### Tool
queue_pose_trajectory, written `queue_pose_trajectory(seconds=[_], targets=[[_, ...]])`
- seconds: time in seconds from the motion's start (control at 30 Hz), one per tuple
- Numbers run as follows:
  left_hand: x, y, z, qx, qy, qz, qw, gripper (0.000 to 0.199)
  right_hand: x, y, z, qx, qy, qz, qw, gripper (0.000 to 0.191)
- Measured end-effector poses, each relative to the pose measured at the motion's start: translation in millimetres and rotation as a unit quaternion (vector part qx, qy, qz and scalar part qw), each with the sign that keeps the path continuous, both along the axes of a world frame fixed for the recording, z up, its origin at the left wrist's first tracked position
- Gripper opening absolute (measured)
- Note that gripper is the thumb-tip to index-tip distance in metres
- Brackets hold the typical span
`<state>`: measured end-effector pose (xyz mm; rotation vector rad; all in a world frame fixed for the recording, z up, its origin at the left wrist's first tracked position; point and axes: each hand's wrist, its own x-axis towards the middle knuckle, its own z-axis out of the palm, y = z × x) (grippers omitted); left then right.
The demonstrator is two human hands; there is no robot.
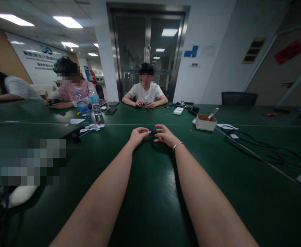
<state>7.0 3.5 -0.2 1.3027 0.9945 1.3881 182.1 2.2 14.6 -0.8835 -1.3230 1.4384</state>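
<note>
Above the dark green table (150, 185), a small black piece with a silvery end (152, 131) lies level between my two hands. Its exact kind is too small to make out. My left hand (138, 136) pinches the silvery end between thumb and fingertips. From the other side, my right hand (168, 137), with a silver bracelet (178, 146) at the wrist, has its thumb and a finger at the black end, while its other fingers are spread. The fingertips partly hide the piece.
Ahead right stands a small open box (205, 124) holding a pen-like item. Black cables (263, 147) run along the right. Left are crumpled papers (92, 128), water bottles (95, 103) and a phone (111, 110). A person in white (147, 92) sits opposite; others sit at left.
</note>
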Motion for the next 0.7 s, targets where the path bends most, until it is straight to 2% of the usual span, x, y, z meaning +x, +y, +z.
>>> queue_pose_trajectory(seconds=[0.1, 0.2, 0.23, 0.3, 0.33, 0.37, 0.47, 0.57, 0.6, 0.7], targets=[[0.5, -0.3, 0.2, -0.004, 0.003, -0.001, 1.0, 0.027, -0.9, 0.0, 0.3, -0.017, -0.009, -0.017, 1.0, 0.015], [0.6, -1.5, 1.8, -0.007, -0.001, -0.002, 1.0, 0.025, -0.8, -0.3, 0.7, -0.015, -0.043, -0.011, 0.999, 0.011], [0.6, -2.1, 2.6, -0.009, -0.005, 0.001, 1.0, 0.025, 0.1, -0.7, 0.9, -0.007, -0.034, -0.003, 0.999, 0.014], [0.5, -3.3, 4.2, -0.018, -0.014, 0.006, 1.0, 0.025, 2.7, -1.4, 1.1, 0.001, 0.015, 0.017, 1.0, 0.04], [0.5, -3.9, 4.9, -0.022, -0.019, 0.008, 1.0, 0.025, 3.8, -1.4, 1.2, -0.005, 0.033, 0.017, 0.999, 0.046], [0.5, -4.3, 5.4, -0.024, -0.023, 0.01, 0.999, 0.025, 4.3, -1.1, 1.2, -0.017, 0.043, 0.015, 0.999, 0.045], [0.6, -4.9, 5.8, -0.021, -0.027, 0.006, 0.999, 0.027, 2.4, 1.1, 0.8, -0.044, 0.025, -0.003, 0.999, 0.025], [0.5, -4.7, 5.2, -0.016, -0.025, 0.0, 1.0, 0.026, -0.3, 1.3, 0.9, -0.027, -0.029, 0.0, 0.999, 0.017], [0.4, -4.5, 5.0, -0.016, -0.027, 0.001, 1.0, 0.025, -0.1, 0.4, 1.3, -0.019, -0.031, 0.0, 0.999, 0.019], [0.4, -4.4, 4.9, -0.021, -0.043, 0.013, 0.999, 0.023, 2.5, -3.3, 2.8, -0.008, 0.033, -0.002, 0.999, 0.051]])
